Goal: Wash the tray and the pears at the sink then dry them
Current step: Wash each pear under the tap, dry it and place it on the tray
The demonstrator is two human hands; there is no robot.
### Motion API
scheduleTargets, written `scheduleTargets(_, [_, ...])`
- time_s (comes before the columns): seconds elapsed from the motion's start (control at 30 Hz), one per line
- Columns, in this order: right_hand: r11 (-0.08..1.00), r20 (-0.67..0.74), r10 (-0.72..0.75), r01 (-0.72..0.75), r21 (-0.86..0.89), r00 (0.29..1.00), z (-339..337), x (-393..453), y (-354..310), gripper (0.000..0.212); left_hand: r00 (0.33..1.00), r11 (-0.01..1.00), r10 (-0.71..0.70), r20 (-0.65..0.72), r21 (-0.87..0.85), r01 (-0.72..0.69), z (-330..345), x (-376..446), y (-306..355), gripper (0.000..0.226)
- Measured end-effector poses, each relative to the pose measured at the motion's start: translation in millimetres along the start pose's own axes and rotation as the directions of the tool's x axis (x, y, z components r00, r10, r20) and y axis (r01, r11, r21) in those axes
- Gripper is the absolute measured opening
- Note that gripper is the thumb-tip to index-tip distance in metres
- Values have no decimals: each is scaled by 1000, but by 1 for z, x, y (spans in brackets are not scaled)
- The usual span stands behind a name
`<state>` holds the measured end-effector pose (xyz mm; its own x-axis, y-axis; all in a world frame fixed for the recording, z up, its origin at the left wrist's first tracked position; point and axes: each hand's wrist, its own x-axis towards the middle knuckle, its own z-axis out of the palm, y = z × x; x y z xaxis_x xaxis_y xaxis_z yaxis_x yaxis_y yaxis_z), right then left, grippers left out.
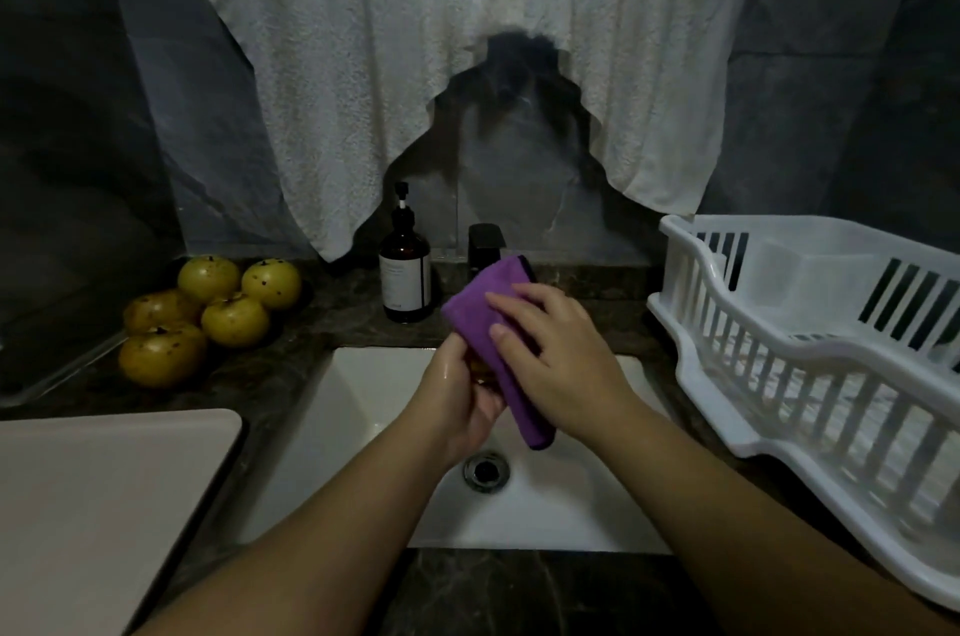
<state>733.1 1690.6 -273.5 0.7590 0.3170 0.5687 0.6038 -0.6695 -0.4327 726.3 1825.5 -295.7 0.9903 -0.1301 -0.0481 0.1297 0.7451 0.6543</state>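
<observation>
Nothing is legible: the pale label (405, 283) on the brown pump bottle (404, 240), at eleven o'clock from the sink (363, 401), is blurred.

Left hand (460, 393) cupped, gripping pear (477, 369); right hand (558, 362) flat, fingers (519, 301) straight, pressing cloth (478, 308).
</observation>
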Motion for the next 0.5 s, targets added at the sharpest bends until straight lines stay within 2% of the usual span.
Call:
scheduleTargets(0.07, [999, -65, -6, 3, -44, 998, 6, 3, 3, 53, 1000, 1000, 5, 22, 20, -6, -3, 2, -1, 36])
scheduleTargets(0.1, [999, -96, 16, -13, 29, 995, 9, 4, 4, 54, 999, 1000, 3, 46, 22, -4, -4, 3, -1, 39])
scheduleTargets(0.17, [952, -105, 134, -99, 291, 985, 17, 5, 7, 52, 996, 1000, -11, 87, 18, 10, -4, 4, -2, 47])
scheduleTargets(0.23, [805, -32, 274, -211, 555, 961, 26, 5, 8, 41, 995, 999, -40, 95, -4, 40, -4, 6, -3, 58])
scheduleTargets(0.3, [676, 33, 373, -296, 675, 927, 33, 5, 9, 28, 995, 997, -75, 73, -23, 77, -5, 6, -4, 64])
scheduleTargets(0.33, [682, 30, 383, -304, 665, 923, 35, 4, 7, 29, 994, 996, -86, 65, -28, 88, -5, 6, -4, 63])
scheduleTargets(0.43, [859, -129, 266, -175, 481, 955, 32, 1, 3, 51, 995, 997, -70, 70, -39, 73, -5, 5, -2, 56])
scheduleTargets(0.5, [883, -190, 207, -100, 459, 960, 27, 3, 2, 41, 997, 998, -44, 68, -43, 47, -5, 4, 2, 55])
